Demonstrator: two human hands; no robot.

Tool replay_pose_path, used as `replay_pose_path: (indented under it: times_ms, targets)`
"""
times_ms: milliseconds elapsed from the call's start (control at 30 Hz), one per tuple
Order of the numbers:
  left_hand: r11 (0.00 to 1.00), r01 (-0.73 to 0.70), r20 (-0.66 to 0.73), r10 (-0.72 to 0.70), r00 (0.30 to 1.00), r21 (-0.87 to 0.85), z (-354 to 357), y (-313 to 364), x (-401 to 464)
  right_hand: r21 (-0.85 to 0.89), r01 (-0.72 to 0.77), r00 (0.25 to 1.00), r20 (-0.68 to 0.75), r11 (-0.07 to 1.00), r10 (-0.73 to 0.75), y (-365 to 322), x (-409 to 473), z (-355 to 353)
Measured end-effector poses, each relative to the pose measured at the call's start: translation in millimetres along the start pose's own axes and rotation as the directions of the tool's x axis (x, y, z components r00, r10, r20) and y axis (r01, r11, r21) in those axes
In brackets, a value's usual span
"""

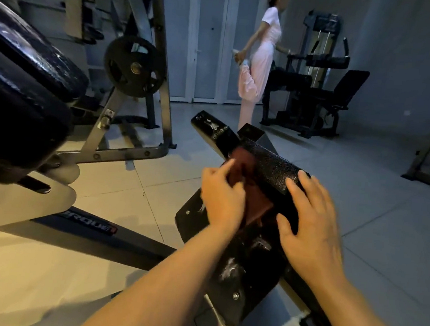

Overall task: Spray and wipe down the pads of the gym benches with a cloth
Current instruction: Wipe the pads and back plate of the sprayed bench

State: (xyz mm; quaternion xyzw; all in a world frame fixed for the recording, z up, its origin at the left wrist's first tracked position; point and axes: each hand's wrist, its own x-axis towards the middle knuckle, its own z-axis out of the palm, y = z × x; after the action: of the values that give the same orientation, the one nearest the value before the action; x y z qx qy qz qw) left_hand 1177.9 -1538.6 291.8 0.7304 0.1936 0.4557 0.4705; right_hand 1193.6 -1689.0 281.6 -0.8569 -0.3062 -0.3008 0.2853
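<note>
A dark red cloth (254,192) lies draped over a black roller pad (273,162) on a low gym machine in the middle of the head view. My left hand (221,197) grips the cloth's left side with curled fingers. My right hand (312,223) rests flat with spread fingers on the pad's right end. Below the hands a black metal plate (238,269) carries whitish scuffs or smears. A second black pad (214,130) sticks out beyond the roller. No spray bottle shows.
Large black bench pads (26,81) fill the left edge. A rack with a weight plate (135,67) stands behind them. A person in pink (259,62) stretches near a black machine (316,88) at the back. Pale floor tiles (133,187) surround the machine.
</note>
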Motion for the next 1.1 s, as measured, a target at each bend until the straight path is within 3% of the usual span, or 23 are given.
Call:
replay_pose_path:
  times_ms: [67,167,333,467,600,767,933,1100]
  targets:
    - [0.999,0.001,-0.082,-0.004,0.997,-0.035,-1.8,-5.0,17.7,-0.011,0.022,1.0,-0.021,1.0,-0.023,3.0,2.9,4.4]
    - [0.983,-0.181,0.014,0.181,0.983,0.023,8.9,-3.6,27.8,-0.027,0.057,0.998,-0.024,0.998,-0.058,7.6,4.6,5.7]
    - [0.998,0.006,-0.119,0.0,0.993,0.058,12.8,-15.5,32.4,-0.07,0.128,0.992,0.014,0.989,-0.128,17.7,2.3,2.4]
    - [0.991,0.12,-0.195,-0.131,0.972,-0.065,9.6,-33.2,1.5,-0.159,0.081,0.991,-0.092,0.984,-0.097,18.8,-17.3,21.4]
    - [0.991,0.066,-0.084,-0.076,0.994,-0.118,13.7,-46.1,-31.4,-0.132,0.074,0.97,-0.218,0.988,-0.102,13.5,-37.2,37.7]
    - [0.961,-0.017,0.171,0.066,0.983,-0.275,3.4,-48.7,-62.6,0.126,0.118,0.989,0.077,0.985,-0.128,-0.3,-46.7,41.9]
    - [0.865,0.143,0.41,0.077,0.909,-0.481,-15.3,-44.4,-88.8,0.156,-0.064,0.996,0.069,0.986,0.054,-9.4,-62.9,43.3]
    - [0.84,0.245,0.48,0.021,0.877,-0.484,-33.5,-43.4,-93.1,0.089,-0.045,0.999,0.028,0.995,0.043,-17.2,-73.5,38.7]
